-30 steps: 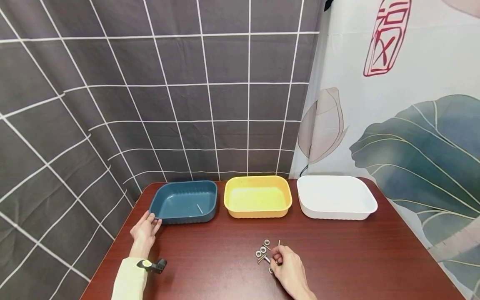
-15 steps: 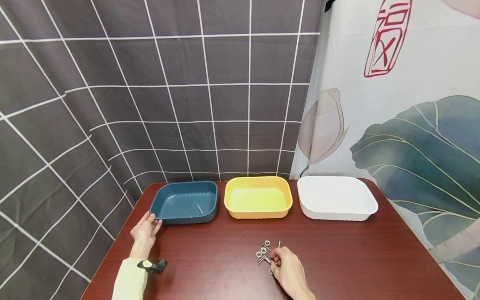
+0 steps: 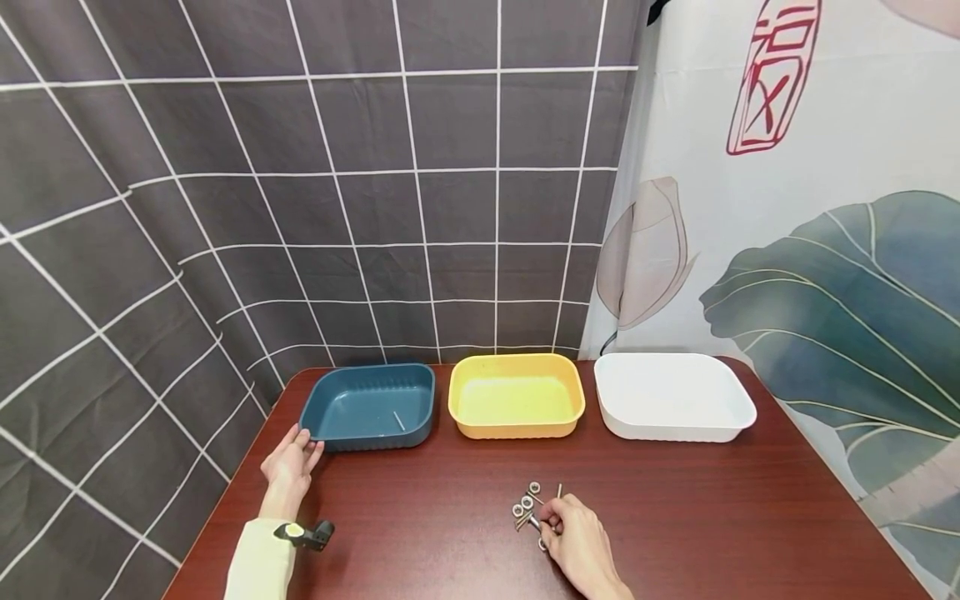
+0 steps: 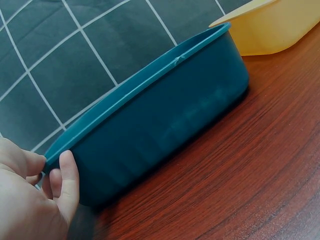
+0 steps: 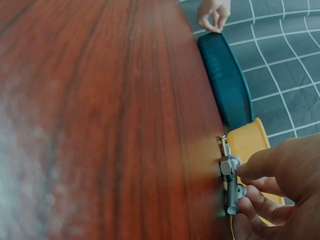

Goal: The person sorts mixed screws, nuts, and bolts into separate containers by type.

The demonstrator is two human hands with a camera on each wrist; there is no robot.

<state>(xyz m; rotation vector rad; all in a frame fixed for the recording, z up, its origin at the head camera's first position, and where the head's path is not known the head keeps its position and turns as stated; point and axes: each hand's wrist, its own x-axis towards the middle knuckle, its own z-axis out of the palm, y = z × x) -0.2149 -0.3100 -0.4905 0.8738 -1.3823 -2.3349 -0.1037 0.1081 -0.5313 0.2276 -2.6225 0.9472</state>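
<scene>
At the corner of a blue plastic bin point(image 3: 367, 442), my left hand point(image 3: 291, 465) pinches the rim between thumb and fingers; the left wrist view shows that grip up close. A thin metal pin or screw point(image 3: 399, 420) lies inside this bin. Over a small pile of hardware, my right hand point(image 3: 579, 537) has curled fingers. In the right wrist view its fingertips hold a hex-head bolt point(image 5: 231, 194) at the pile; the fingers hide part of it. Several nuts point(image 3: 527, 502) and thin screws lie beside it on the table.
A yellow bin point(image 3: 517, 430) stands in the middle of the table's back edge, with a white bin point(image 3: 667, 429) to its right. The reddish-brown wooden table point(image 3: 420, 517) backs onto a grey grid-patterned cloth point(image 3: 465, 200).
Almost nothing differs. My left hand stays on the blue bin's rim, and my right hand keeps its place at the hardware pile with only slight finger movement.
</scene>
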